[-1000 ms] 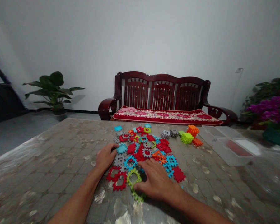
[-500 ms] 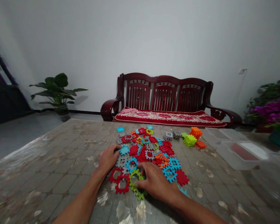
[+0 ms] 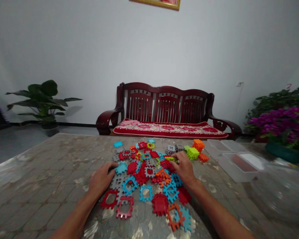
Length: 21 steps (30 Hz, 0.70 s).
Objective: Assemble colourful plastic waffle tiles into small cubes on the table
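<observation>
Interlocking plastic tiles with toothed edges, in several colours, lie in a loose spread on the table. My left hand (image 3: 101, 179) rests at the left side of the spread. Its thumb and forefinger are apart, with fingertips at the edge of a solid blue tile (image 3: 121, 168). At the far right of the spread, my right hand (image 3: 183, 166) pinches a lime-green tile (image 3: 169, 158), seen nearly edge-on above the red tiles. Nearer to me are a red frame tile (image 3: 125, 207), a blue frame tile (image 3: 146, 193) and an orange frame tile (image 3: 175, 216).
Behind my right hand stand sorted piles: a grey stack (image 3: 170, 149), a lime-green stack (image 3: 192, 153) and an orange stack (image 3: 198, 144). Clear plastic boxes (image 3: 235, 177) sit at the right, near a purple-flowered pot plant (image 3: 284, 122). A wooden bench (image 3: 164, 106) stands beyond the table.
My right hand has moved from the near green tiles to the far right, carrying lime green. Those green tiles are gone from the front. My left hand stays by the blue tile; the view has shifted.
</observation>
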Motion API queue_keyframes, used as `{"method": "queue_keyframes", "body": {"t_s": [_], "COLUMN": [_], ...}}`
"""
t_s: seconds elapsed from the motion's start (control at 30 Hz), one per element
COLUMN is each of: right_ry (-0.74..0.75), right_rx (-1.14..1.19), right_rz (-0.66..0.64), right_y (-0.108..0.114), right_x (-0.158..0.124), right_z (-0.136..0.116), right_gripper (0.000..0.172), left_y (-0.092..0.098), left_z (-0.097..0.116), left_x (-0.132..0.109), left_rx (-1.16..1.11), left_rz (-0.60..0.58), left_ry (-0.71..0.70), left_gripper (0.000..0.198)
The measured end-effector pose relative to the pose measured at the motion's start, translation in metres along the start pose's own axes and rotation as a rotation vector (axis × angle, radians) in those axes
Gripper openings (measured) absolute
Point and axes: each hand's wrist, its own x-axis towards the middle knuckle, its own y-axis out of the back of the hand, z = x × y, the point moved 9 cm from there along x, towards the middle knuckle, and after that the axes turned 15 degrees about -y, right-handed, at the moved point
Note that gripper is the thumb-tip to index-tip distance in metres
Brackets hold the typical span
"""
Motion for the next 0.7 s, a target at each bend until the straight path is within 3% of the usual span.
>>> {"method": "queue_keyframes", "body": {"t_s": [0.13, 0.27, 0.53, 0.7], "right_ry": [-0.014, -0.141, -0.177, -0.174], "right_rx": [0.053, 0.000, -0.382, -0.559], "right_rz": [-0.105, -0.008, -0.108, -0.083], "right_y": [-0.017, -0.010, -0.023, -0.027], "right_x": [-0.003, -0.006, -0.008, -0.007], "right_z": [0.027, 0.043, 0.026, 0.016], "right_gripper": [0.018, 0.023, 0.051, 0.056], "left_y": [-0.001, -0.002, -0.003, -0.001], "left_z": [-0.001, -0.002, -0.004, -0.004], "left_x": [0.001, 0.001, 0.001, 0.001], "left_rx": [0.001, 0.004, -0.013, -0.008], "left_rz": [-0.010, -0.013, -0.011, 0.011], "left_ry": [-0.014, -0.020, -0.023, -0.025], "left_gripper": [0.034, 0.035, 0.035, 0.034]}}
